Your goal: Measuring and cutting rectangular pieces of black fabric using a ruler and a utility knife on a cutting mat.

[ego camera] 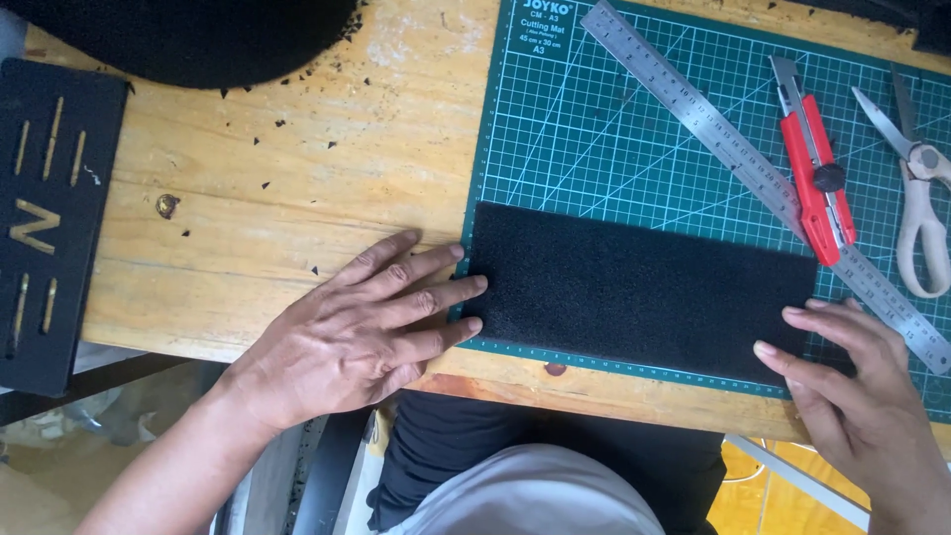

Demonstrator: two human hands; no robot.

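Here the left hand (pixel 352 332) lies flat, fingers spread, tips touching the black foam sheet's (pixel 644 287) left edge; the right hand (pixel 857 391) (fingers loosely extended) touches its right corner, grasping nothing.

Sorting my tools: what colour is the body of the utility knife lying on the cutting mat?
Red, with a black knob: the utility knife on the green cutting mat shows best in the head view.

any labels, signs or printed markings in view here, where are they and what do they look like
Printed label block: white lettering at the top left corner of the green gridded cutting mat.
Black rectangular panel: at the table's left edge, with gold slot and letter-shaped cutouts.
Steel ruler: diagonal across the mat, engraved scale marks.
No packages or screens.
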